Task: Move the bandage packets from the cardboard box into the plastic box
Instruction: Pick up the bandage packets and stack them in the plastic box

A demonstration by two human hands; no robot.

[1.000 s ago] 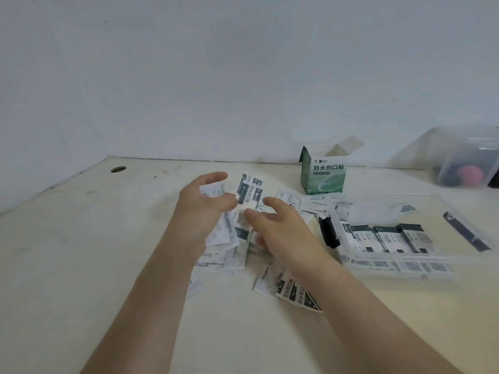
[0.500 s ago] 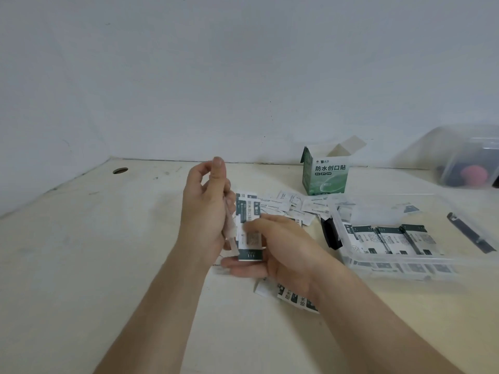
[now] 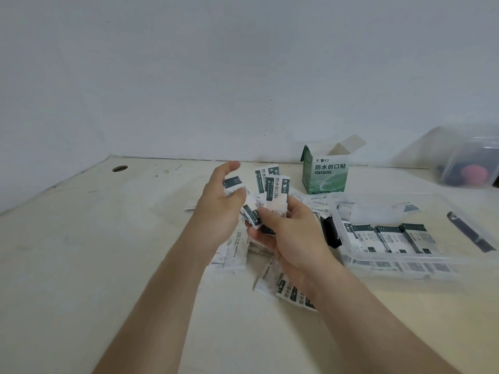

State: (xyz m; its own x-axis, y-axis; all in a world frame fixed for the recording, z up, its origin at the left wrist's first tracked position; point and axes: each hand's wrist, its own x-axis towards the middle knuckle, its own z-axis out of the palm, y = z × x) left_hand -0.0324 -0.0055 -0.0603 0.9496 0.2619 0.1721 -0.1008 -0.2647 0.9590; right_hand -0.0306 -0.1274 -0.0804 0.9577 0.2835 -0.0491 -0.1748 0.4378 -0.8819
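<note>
— What is the setting?
— A pale table (image 3: 81,265) pushed into a corner, with a plain white wall (image 3: 216,76) behind it and a round hole (image 3: 120,168) near its far left edge.
— And the bandage packets?
— They are small flat white sachets with a dark green band at one end and printed text. The right hand (image 3: 294,236) grips a fan of bandage packets (image 3: 275,195) raised above the table, and I can count three. The left hand (image 3: 218,209) pinches one more between thumb and curled fingers, just beside the fan.
— How many elsewhere?
— One green cardboard box (image 3: 325,174) stands open behind the hands. One clear plastic box (image 3: 391,259) sits to the right, holding a row of four packets (image 3: 388,237), and more show blurred through its front wall. The loose packets (image 3: 289,290) under the hands overlap too much to count.
— Room to move?
— The plastic box is open on top, just right of the right hand. Bare table surface runs left of the hands and nearer the person. A second clear container (image 3: 469,160) sits well apart at the far right.
</note>
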